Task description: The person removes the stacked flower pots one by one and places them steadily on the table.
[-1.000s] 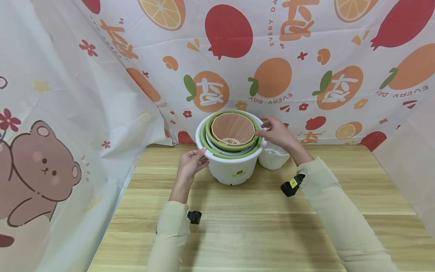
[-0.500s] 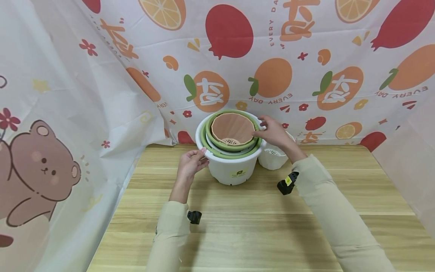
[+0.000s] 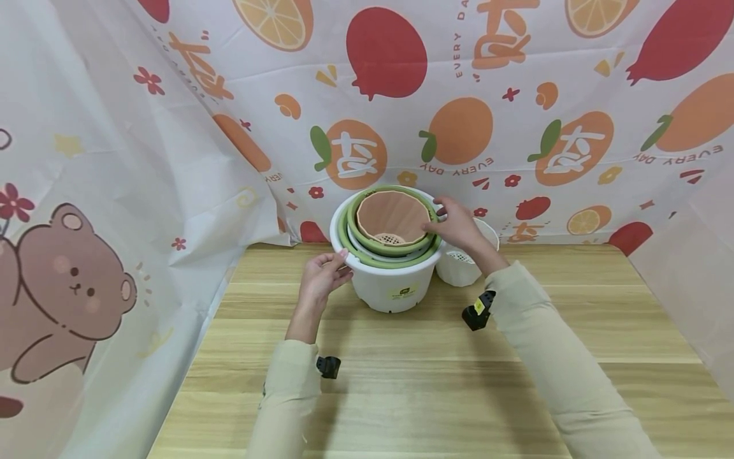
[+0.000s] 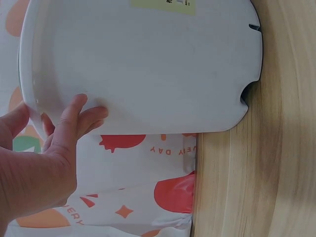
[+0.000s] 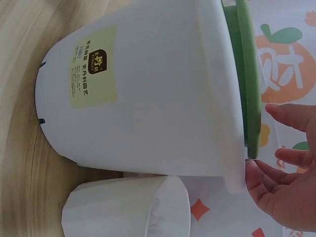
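Several plastic flowerpots sit nested together at the back of the table in the head view. Outermost is a large white flowerpot [image 3: 373,287] with a yellow label; green rims show inside it, and a pink flowerpot [image 3: 390,213] with a perforated base is innermost. My left hand [image 3: 322,278] pinches the large pot's rim at the front left, thumb over the edge and fingers against its outer wall. At the right side, my right hand [image 3: 461,228] has its thumb over the stack, apart from the fingers. Its lower fingertips [image 5: 253,177] are right at the white rim, beside a green flowerpot rim [image 5: 250,74].
A smaller white flowerpot [image 3: 459,273] with a perforated base stands close to the stack's right, partly behind my right forearm. The wooden table [image 3: 413,382] ends at a fruit-print curtain [image 3: 241,64]. Another curtain with a bear print [image 3: 86,280] hangs on the left.
My right hand has shifted slightly left over the stack's right rim, uncovering more of the small white flowerpot. The left hand and the nested pots have stayed in place.
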A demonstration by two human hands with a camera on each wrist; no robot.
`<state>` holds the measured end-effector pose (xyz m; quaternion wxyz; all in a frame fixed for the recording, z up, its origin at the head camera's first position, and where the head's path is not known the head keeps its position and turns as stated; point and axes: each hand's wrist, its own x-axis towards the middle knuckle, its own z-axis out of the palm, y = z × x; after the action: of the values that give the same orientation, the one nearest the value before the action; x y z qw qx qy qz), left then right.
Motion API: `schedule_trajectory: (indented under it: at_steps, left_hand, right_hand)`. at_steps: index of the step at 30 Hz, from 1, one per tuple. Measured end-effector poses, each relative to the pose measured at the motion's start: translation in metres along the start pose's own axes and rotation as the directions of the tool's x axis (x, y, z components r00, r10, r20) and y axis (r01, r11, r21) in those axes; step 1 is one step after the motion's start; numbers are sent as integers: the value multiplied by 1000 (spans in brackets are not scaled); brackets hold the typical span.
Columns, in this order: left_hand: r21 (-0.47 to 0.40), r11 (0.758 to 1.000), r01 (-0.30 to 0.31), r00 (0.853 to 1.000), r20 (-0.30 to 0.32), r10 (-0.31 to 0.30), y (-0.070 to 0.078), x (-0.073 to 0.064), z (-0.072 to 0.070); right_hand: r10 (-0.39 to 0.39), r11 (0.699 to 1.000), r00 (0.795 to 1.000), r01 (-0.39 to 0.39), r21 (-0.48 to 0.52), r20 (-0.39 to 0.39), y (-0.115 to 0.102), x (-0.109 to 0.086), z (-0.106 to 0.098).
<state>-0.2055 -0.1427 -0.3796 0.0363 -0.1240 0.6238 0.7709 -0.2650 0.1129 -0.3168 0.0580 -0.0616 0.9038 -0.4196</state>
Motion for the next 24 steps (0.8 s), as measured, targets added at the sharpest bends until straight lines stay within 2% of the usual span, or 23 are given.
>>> schedule_trajectory:
  at_steps: [17, 24]
  left_hand:
    - [6, 1000, 2, 1000, -2, -2, 0, 0, 0]
    - [0, 1000, -1, 1000, -5, 1, 0, -1, 1]
  right_hand:
    - [-51, 998, 998, 50, -23, -39, 1, 1, 10]
    - [-32, 999, 999, 31, -34, -29, 0, 0, 11]
